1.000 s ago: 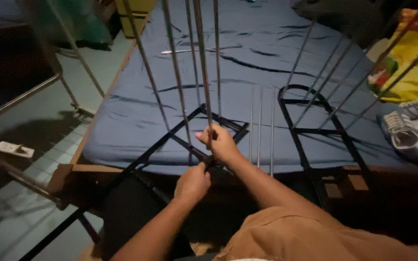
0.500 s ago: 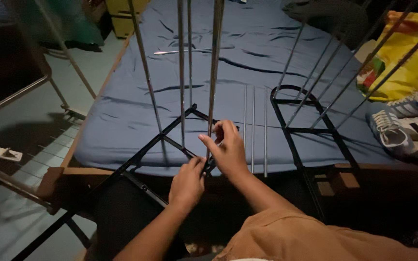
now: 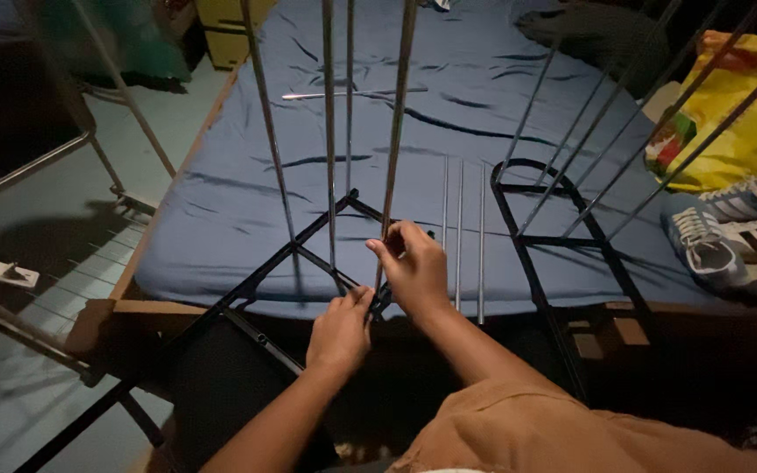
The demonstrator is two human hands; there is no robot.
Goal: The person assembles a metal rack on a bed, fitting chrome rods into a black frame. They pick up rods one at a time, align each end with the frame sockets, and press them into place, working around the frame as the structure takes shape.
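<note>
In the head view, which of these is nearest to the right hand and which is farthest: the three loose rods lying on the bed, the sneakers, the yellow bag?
Measured from the right hand:
1. Three loose rods, lying on the blue bed just to its right.
2. Sneakers, at the right edge of the bed.
3. Yellow bag, beyond the sneakers, upper right.

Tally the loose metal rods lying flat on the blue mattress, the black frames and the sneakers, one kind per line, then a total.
Loose rods lying flat: 4, three side by side near the right hand and one farther up
Black frames: 2, one at the hands, one at right
Sneakers: 2
Total: 8
</note>
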